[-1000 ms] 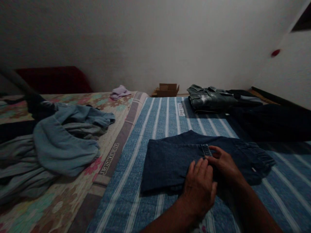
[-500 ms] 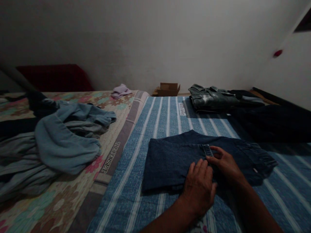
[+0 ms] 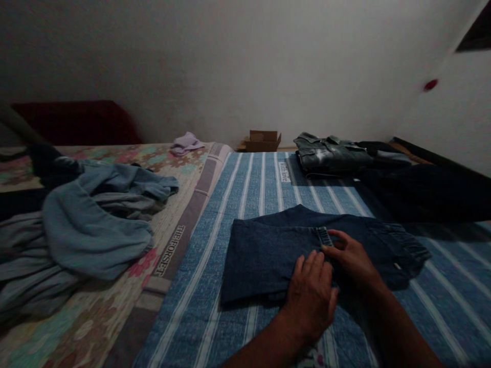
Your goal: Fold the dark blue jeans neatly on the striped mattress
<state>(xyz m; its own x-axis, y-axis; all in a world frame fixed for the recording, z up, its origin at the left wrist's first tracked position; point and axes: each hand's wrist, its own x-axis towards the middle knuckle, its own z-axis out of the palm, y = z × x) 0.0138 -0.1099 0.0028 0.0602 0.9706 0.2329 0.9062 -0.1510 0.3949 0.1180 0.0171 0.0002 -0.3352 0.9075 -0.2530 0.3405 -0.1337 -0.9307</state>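
Dark blue jeans (image 3: 264, 258) lie on a blue-and-white striped sheet, with one leg folded back over the rest. Their gathered, elastic-looking waist end (image 3: 412, 245) points right. My left hand (image 3: 312, 286) rests palm down on the folded leg near its hem, fingers extended close together. Just beside it, my right hand (image 3: 351, 255) pinches the ribbed hem (image 3: 324, 236) between thumb and fingers. Part of the lower edge of the jeans is hidden under my hands.
Loose light blue and grey clothes (image 3: 95, 220) are heaped on a floral sheet (image 3: 90, 327) at left. Folded grey-green denim (image 3: 332, 153) and dark clothes (image 3: 429, 191) lie at back right. A cardboard box (image 3: 263, 140) stands by the wall. An arm-like shape (image 3: 17, 122) shows far left.
The whole view has shifted slightly, so things appear a little further left. Both hands keep nearly the same place on the jeans.
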